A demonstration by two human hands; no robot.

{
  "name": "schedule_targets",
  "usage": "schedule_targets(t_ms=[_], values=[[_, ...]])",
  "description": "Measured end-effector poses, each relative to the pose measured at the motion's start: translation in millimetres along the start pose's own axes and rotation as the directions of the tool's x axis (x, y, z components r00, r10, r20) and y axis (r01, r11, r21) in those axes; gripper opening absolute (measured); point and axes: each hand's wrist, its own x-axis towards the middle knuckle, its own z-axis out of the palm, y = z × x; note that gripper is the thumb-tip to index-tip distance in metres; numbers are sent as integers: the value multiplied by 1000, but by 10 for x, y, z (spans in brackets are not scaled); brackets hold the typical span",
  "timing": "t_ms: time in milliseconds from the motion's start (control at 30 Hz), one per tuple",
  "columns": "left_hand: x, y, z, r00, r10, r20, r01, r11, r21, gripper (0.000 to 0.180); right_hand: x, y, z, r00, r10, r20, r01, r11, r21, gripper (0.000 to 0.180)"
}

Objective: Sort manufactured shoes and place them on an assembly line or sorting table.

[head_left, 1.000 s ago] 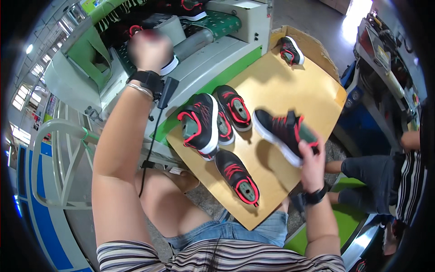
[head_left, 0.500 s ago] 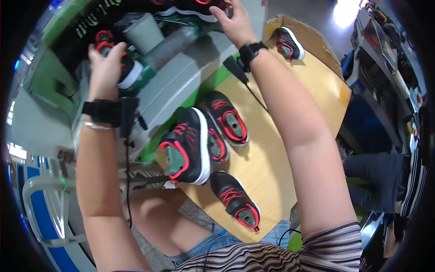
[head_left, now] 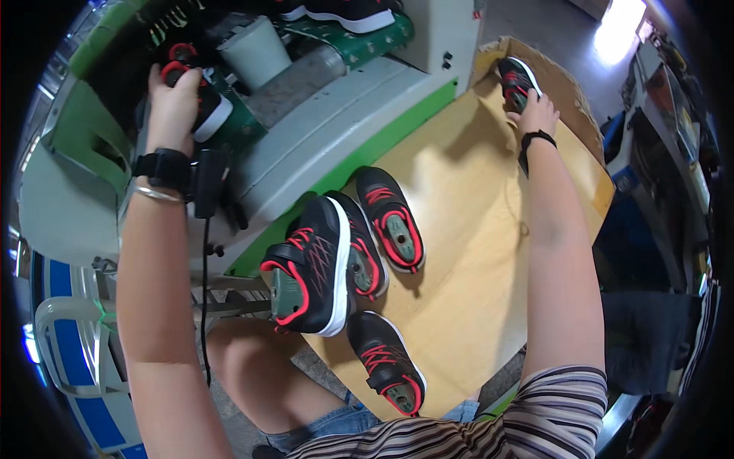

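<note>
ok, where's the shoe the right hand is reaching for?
Head view, upper right: the black-and-red shoe lies at the far corner of the cardboard sheet, by its raised edge, with the right hand touching it.

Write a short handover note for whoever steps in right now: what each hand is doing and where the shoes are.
Left hand: gripping a black shoe with red trim and white sole on the green machine.
Right hand: stretched to the far corner of the tan board table, touching a black-and-red shoe there.
Four more black-and-red shoes lie in a cluster near the table's near edge; another shoe rides the green belt above.
Done: two shoes in hand.
Left: the four on the table are untouched.
</note>
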Motion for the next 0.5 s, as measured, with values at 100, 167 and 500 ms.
schedule_targets(t_ms=[100, 167, 500], values=[[267, -302, 51, 989, 120, -89, -99, 973, 208, 92, 230, 327, 187, 999, 47, 15, -48, 993, 106, 49], [237, -308, 117, 982, 142, -122, -115, 972, 206, 94, 60, 424, 94, 999, 40, -8, -36, 953, 300, 43], [960, -798, 62, 978, 83, -191, 40, 826, 563, 92, -1955, 881, -952, 871, -367, 328, 11, 680, 733, 74]])
